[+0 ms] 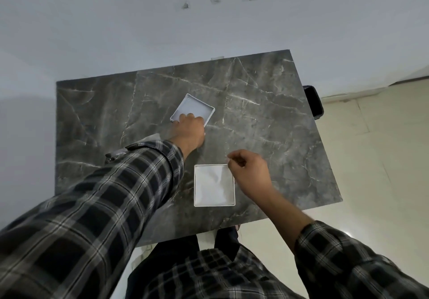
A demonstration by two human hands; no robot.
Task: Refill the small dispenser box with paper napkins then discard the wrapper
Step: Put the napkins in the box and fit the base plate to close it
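The small white dispenser box (233, 190) sits open near the table's front edge, with white paper napkins (213, 186) filling it. Its white lid (196, 106) lies upturned farther back, near the middle of the table. My left hand (189, 129) reaches forward and grips the lid's near edge, fingers over the rim. My right hand (251, 171) hovers at the box's far right corner, fingers curled together with nothing visible in them. A crumpled clear wrapper (152, 138) lies partly hidden under my left forearm.
Everything rests on a dark marble table (267, 117) that stands against a pale wall. A black bin (313, 102) stands on the floor just past the table's right edge. Beige floor tiles stretch to the right.
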